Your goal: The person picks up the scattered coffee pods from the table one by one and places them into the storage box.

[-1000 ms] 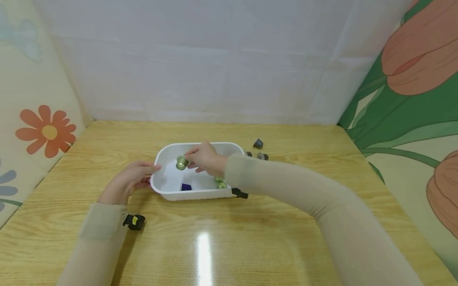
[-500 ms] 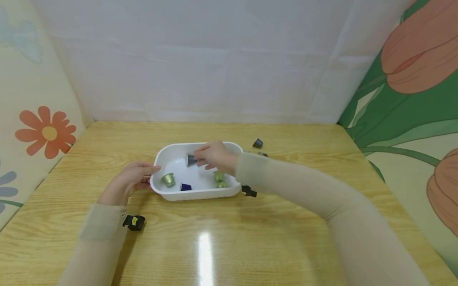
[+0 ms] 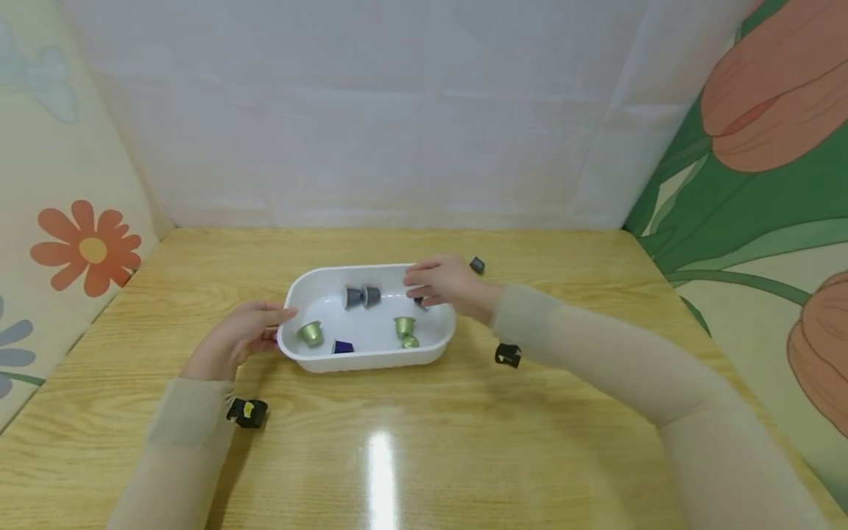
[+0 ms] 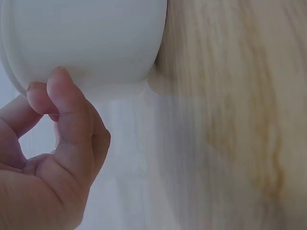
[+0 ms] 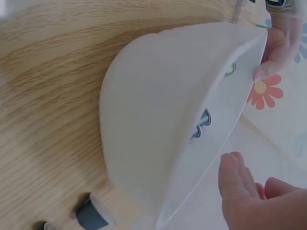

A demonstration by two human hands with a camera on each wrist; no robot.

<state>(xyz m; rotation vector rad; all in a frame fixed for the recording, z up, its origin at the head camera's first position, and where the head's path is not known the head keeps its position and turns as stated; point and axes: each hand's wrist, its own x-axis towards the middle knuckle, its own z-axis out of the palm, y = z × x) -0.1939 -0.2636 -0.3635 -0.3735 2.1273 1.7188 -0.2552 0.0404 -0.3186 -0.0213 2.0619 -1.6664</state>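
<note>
A white oval-cornered plastic tub (image 3: 371,361) stands on the table. My left hand (image 3: 245,331) grips its left end, thumb at the rim and curled fingers (image 4: 64,110) against the outer wall. Over the tub's right end is my right hand (image 3: 450,283), its fingers loosely extended; in the right wrist view nothing shows between them. A dark capsule (image 3: 420,302) shows partly beneath those fingers. Inside the tub lie two grey coffee capsules (image 3: 361,297) side by side, a green capsule (image 3: 310,333) at left, a purple capsule (image 3: 342,347) near the front and two green ones (image 3: 405,328) at right.
On the table (image 3: 464,442) beyond the tub's right end lies a dark capsule (image 3: 477,265). The right wrist view has a dark capsule (image 5: 92,214) beside the tub, with part of another (image 5: 44,225) at the frame's edge. A white sheet (image 3: 371,132) hangs behind.
My right hand let go of a green capsule at the tub's left, then moved right past the grey capsules to the right end. My left hand stays on the tub.
</note>
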